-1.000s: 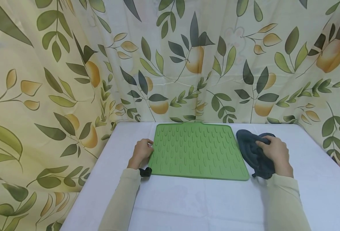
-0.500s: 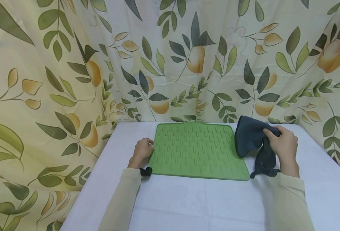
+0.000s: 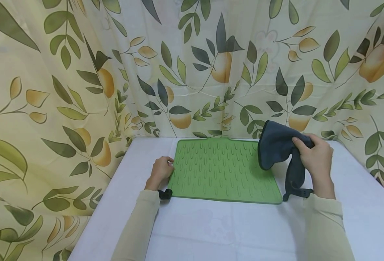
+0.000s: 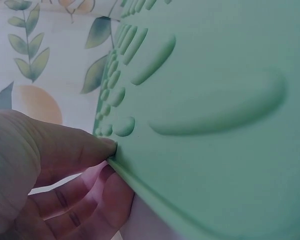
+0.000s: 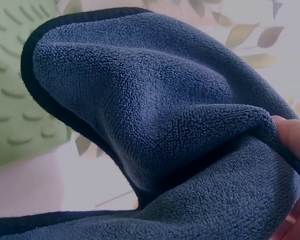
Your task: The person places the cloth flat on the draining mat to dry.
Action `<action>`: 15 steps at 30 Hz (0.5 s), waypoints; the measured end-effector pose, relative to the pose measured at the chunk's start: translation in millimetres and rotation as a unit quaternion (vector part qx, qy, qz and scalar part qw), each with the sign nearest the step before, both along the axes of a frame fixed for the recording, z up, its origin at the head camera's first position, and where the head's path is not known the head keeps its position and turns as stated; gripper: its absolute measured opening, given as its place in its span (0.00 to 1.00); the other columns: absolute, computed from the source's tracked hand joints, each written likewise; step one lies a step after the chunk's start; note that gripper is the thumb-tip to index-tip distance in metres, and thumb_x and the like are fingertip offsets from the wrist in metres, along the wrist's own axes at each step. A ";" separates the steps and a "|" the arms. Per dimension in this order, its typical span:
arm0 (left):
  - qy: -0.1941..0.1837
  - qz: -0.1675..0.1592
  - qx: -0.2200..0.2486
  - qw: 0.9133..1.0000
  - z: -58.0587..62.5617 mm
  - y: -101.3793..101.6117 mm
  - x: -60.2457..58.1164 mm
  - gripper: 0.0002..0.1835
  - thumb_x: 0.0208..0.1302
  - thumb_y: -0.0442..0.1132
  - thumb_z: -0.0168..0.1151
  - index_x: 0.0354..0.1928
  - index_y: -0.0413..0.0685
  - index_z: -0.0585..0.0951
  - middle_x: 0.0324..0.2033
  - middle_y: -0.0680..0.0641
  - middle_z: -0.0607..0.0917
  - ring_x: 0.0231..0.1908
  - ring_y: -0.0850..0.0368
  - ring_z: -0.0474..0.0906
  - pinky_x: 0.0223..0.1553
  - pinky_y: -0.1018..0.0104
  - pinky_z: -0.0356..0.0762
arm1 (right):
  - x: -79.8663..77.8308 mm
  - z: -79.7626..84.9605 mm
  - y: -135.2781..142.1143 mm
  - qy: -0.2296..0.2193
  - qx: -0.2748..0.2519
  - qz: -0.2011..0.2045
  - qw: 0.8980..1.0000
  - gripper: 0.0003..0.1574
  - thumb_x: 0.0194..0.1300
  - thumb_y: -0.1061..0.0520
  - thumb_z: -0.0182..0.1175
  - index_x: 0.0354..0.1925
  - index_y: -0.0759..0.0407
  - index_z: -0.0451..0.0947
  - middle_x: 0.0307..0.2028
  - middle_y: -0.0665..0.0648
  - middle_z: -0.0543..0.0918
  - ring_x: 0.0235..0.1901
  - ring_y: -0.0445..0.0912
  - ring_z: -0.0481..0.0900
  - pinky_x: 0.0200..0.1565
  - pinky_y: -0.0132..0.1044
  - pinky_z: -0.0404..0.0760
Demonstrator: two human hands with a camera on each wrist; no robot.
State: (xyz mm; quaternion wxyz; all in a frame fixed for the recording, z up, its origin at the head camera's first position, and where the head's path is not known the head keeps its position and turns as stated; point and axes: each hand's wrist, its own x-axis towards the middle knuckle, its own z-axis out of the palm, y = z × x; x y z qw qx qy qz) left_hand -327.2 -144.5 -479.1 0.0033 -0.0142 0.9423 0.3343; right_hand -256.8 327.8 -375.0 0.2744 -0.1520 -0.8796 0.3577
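A green mat (image 3: 224, 170) with raised oblong ridges lies on the table. My left hand (image 3: 161, 170) pinches its left edge, the thumb (image 4: 85, 147) on top and the fingers curled below, as the left wrist view shows. In my right hand (image 3: 317, 156) I hold a dark blue-grey fleecy cloth (image 3: 276, 141) with black edging. The cloth hangs bunched from thumb and fingers, one flap over the mat's far right corner, another hanging down near my wrist. Up close in the right wrist view, the cloth (image 5: 135, 100) is folded over itself.
A white tablecloth (image 3: 218, 232) covers the table. Behind and to the left hangs a curtain (image 3: 192, 72) printed with leaves and fruit. A black wrist-camera mount (image 3: 165, 194) sits at my left wrist, close to the mat's near left corner.
My right hand has lifted the cloth from beside the mat, and its flap has opened out and swung up and left over the mat's corner. The left hand and mat stay put.
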 end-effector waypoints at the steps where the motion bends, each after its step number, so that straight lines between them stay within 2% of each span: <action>1: 0.000 -0.001 -0.001 1.000 0.0 0.0 0.1 0.20 0.62 0.30 0.60 0.57 0.41 0.84 0.33 0.47 0.86 0.28 0.57 0.78 0.28 0.69 0.71 | 0.2 1.3 -2.1 0.005 -0.001 0.002 1.000 0.28 0.72 0.44 0.61 0.58 0.63 0.82 0.51 0.69 0.85 0.38 0.43 0.73 0.35 0.34 0.67; 4: 0.000 -0.002 -0.002 1.000 -0.2 0.1 0.3 0.20 0.63 0.30 0.60 0.57 0.41 0.84 0.33 0.47 0.86 0.29 0.57 0.78 0.28 0.70 0.71 | 0.7 4.5 -8.2 0.016 -0.003 0.011 1.000 0.27 0.71 0.44 0.63 0.57 0.61 0.83 0.49 0.68 0.85 0.34 0.35 0.69 0.34 0.32 0.67; 11: -0.002 -0.001 -0.005 1.000 0.3 0.7 1.0 0.20 0.63 0.30 0.60 0.57 0.41 0.84 0.33 0.47 0.86 0.29 0.57 0.77 0.29 0.69 0.71 | 0.6 9.3 -25.1 0.042 0.000 0.046 0.998 0.27 0.70 0.46 0.65 0.58 0.62 0.83 0.51 0.69 0.86 0.40 0.38 0.71 0.39 0.36 0.67; 15: -0.003 0.001 -0.004 1.000 0.5 1.0 1.3 0.20 0.62 0.30 0.59 0.57 0.41 0.84 0.32 0.47 0.85 0.28 0.56 0.77 0.29 0.68 0.70 | 0.5 10.5 -35.5 0.056 -0.003 0.063 0.996 0.26 0.69 0.46 0.67 0.57 0.62 0.83 0.53 0.68 0.86 0.41 0.33 0.70 0.41 0.34 0.68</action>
